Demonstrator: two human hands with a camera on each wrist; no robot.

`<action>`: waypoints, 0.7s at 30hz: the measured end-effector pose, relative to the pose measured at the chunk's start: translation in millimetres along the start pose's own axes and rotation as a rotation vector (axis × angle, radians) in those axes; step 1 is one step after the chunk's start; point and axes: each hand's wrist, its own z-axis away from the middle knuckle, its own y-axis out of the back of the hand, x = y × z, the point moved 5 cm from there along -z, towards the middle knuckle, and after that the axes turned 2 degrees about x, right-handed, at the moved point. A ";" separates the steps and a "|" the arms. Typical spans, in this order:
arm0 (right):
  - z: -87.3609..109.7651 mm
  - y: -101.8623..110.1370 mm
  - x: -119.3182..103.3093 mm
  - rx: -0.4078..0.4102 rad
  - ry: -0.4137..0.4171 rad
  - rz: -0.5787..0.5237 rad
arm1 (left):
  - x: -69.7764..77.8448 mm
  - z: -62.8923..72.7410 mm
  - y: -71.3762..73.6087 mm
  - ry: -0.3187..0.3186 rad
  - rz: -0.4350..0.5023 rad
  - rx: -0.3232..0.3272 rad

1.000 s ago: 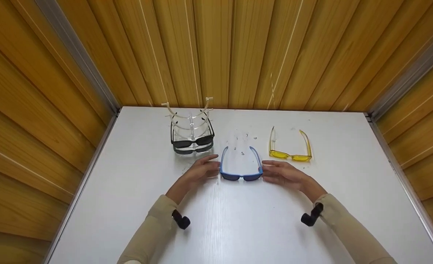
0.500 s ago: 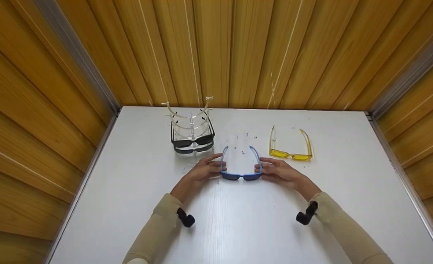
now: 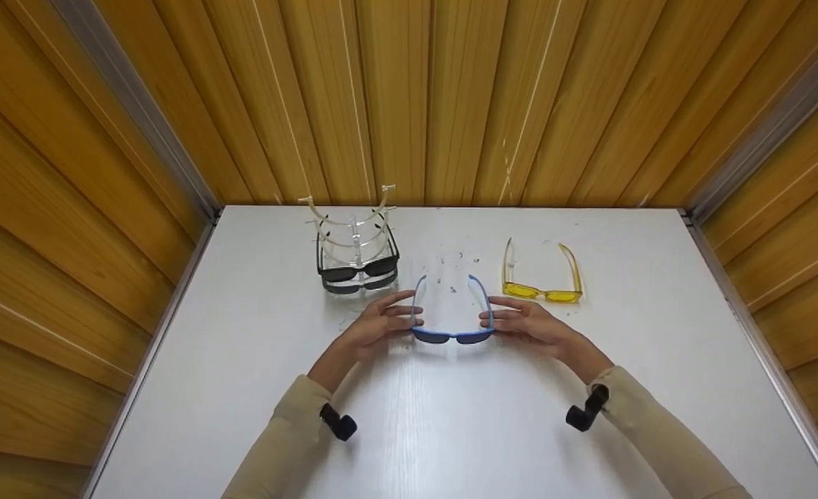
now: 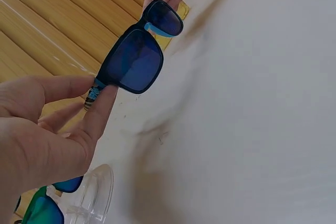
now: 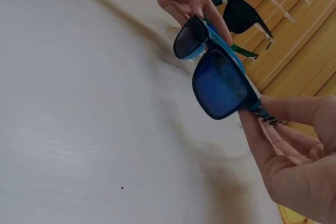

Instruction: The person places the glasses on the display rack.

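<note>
Blue-framed sunglasses (image 3: 453, 334) with dark lenses face the person, temples pointing away, at the middle of the table. My left hand (image 3: 379, 320) pinches the temple on the left near its hinge, thumb and fingers on either side. The opposite temple is pinched the same way by my right hand (image 3: 530, 324). In the left wrist view the bluish lens (image 4: 135, 61) hangs over the white surface, and a patterned temple (image 4: 92, 94) shows between thumb and finger. From the right wrist, the front of the sunglasses (image 5: 220, 85) appears tilted between both hands.
A clear display stand (image 3: 355, 232) at the back left holds two pairs of dark sunglasses (image 3: 359, 270), its upper arms bare. Yellow glasses (image 3: 542, 292) lie on the white table (image 3: 450, 430) at the right. Wood-look panels (image 3: 409, 104) wall in the back and sides.
Both hands have moved inward from beside the blue sunglasses, and their fingers now grip the temples. The sunglasses now stand slightly off the table, with a shadow below. The head view has shifted slightly.
</note>
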 end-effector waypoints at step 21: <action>24.7 -14.3 -26.4 0.005 0.062 -0.046 | 33.4 27.9 -8.6 -0.045 -0.047 0.061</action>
